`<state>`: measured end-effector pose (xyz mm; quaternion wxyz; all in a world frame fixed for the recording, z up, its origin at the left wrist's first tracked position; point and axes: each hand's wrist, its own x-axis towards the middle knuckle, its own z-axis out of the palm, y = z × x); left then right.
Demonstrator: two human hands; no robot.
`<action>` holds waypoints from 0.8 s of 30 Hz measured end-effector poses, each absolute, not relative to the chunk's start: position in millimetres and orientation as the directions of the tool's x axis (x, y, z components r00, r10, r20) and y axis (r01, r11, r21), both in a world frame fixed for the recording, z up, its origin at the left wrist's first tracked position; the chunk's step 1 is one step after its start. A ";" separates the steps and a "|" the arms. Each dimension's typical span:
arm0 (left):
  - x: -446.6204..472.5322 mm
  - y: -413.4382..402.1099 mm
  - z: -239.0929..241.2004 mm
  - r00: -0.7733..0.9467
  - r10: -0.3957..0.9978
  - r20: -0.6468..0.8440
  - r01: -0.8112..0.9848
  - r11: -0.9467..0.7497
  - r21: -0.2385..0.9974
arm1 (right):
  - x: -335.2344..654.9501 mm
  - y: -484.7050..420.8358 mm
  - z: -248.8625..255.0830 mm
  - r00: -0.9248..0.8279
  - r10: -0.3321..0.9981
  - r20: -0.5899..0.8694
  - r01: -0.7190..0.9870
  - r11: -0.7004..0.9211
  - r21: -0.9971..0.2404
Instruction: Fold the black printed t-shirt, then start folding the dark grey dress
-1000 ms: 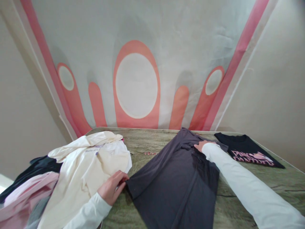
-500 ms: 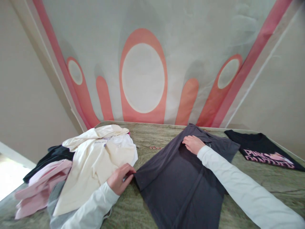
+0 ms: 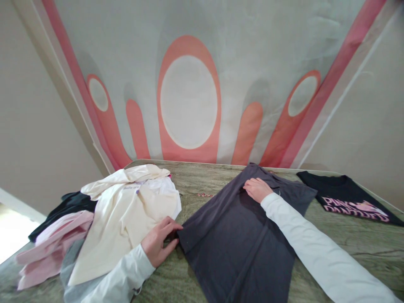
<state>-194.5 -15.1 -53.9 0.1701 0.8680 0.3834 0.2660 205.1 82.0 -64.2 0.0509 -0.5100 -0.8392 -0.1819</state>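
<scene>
A dark grey T-shirt (image 3: 233,240) lies spread on the green marbled table (image 3: 195,181). My left hand (image 3: 159,242) pinches the shirt's near left corner against the table, fingers closed on the cloth. My right hand (image 3: 257,188) rests flat on the shirt near its collar, fingers stretched out and together, pressing the fabric down. Both my arms are in white long sleeves.
A heap of clothes (image 3: 104,219) lies at the left: cream, white, pink, grey and black pieces. A black T-shirt with pink print (image 3: 347,198) lies flat at the far right. A wall hanging with red and white ovals (image 3: 189,101) rises behind the table.
My right hand slid left along the collar area of the grey shirt, from its right shoulder toward the middle. My left hand kept its hold on the corner. The camera shifted slightly.
</scene>
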 end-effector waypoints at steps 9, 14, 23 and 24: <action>-191.2 -13.8 -54.8 0.440 0.853 0.279 0.696 -0.521 0.495 | 225.1 80.5 -63.4 -0.417 0.806 0.419 0.903 0.419 0.093; -195.2 -11.5 -54.8 0.420 0.866 0.272 0.712 -0.500 0.493 | 234.8 77.4 -66.8 -0.403 0.834 0.377 0.902 0.432 0.007; -193.5 -11.3 -49.7 0.591 0.740 0.321 0.598 -0.669 0.442 | 199.3 63.8 -50.4 -0.607 0.747 0.271 0.788 0.609 0.089; -193.3 -11.5 -49.4 0.602 0.727 0.330 0.591 -0.683 0.428 | 193.0 61.1 -48.2 -0.635 0.725 0.265 0.766 0.635 0.098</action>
